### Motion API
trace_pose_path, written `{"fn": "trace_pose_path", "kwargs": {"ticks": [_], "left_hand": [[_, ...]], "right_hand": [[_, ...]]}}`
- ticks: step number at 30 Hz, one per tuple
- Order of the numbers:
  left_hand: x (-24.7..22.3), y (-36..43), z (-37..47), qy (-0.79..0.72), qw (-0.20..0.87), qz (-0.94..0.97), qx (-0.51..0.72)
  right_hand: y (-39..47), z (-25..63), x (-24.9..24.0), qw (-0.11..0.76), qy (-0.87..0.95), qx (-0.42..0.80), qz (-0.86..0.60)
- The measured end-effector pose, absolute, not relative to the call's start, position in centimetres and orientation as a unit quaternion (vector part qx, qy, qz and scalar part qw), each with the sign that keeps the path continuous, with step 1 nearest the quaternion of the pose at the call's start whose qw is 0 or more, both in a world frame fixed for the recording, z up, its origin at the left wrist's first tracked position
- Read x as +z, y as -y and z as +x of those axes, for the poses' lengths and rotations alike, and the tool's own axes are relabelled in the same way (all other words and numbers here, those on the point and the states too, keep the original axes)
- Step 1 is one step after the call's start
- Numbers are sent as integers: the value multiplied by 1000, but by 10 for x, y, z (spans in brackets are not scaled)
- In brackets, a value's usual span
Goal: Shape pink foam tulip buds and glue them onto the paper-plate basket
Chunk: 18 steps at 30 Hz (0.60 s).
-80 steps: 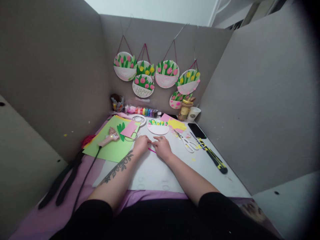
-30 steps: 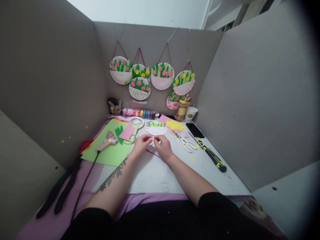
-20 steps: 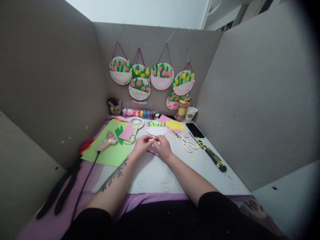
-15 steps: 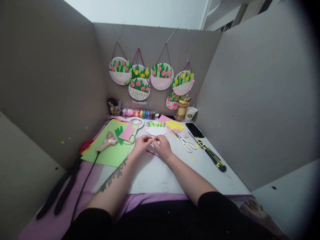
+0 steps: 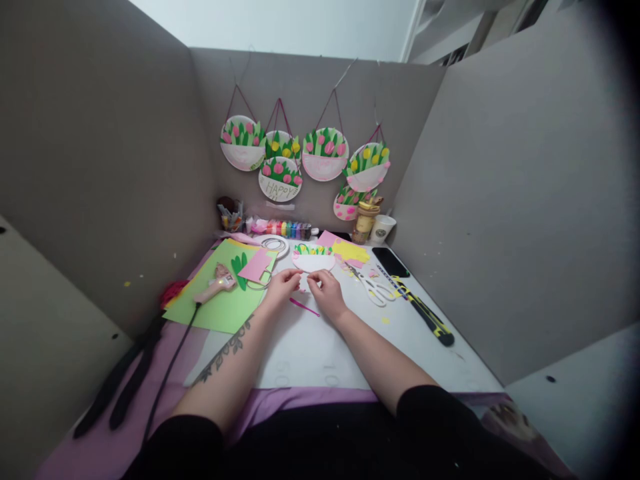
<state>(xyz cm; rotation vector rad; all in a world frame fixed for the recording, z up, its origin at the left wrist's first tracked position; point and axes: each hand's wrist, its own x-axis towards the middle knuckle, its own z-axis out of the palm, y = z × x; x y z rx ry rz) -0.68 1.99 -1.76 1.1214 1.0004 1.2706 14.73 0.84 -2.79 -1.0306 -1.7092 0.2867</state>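
My left hand [image 5: 284, 285] and my right hand [image 5: 325, 291] are held close together over the white board [image 5: 325, 353], a small gap between their fingertips. The fingers of both are curled into a pinch; a tiny pink bit seems to show at the left fingertips, but what either holds is too small to name. Just beyond them lies a half-round paper-plate basket [image 5: 313, 261] with green leaves and yellow and pink flowers. A thin magenta stick [image 5: 304, 307] lies on the board below my hands.
Left are a hot glue gun [image 5: 219, 285] on green paper [image 5: 210, 320] and pink paper [image 5: 255, 265]. To the right lie white-handled scissors [image 5: 376, 291], a black-yellow cutter [image 5: 430, 320] and a phone [image 5: 391, 262]. Decorated plates [image 5: 325, 167] hang on the back panel; a paper cup [image 5: 383, 228] stands below.
My hands have drawn slightly apart; the fingertips were together half a second ago. More of the magenta stick shows now. The view has shifted a little.
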Motion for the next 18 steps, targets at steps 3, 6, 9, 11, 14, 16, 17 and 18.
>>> {"fn": "trace_pose_path", "kwargs": {"ticks": [3,6,9,11,14,16,17,18], "left_hand": [[-18,-19,-4,-402,599,434,539],[-16,-17,-2,-373,649,404,526],[-15,-14,-2,-357,679,388,511],[-15,-13,-2,-350,688,387,505],[-15,-13,-2,-339,691,389,506],[-16,-13,-2,-335,689,389,512],[-17,-13,-3,-334,686,389,516],[-17,-13,-3,-333,684,390,519]], "right_hand": [[-8,148,-28,537,713,133,-432],[-9,149,-28,538,710,144,-431],[-9,149,-29,540,707,152,-430],[-9,148,-29,542,705,154,-430],[-9,148,-29,541,709,152,-426],[-9,148,-29,538,716,148,-420],[-8,148,-29,537,719,144,-417],[-8,148,-29,536,722,140,-415]]}}
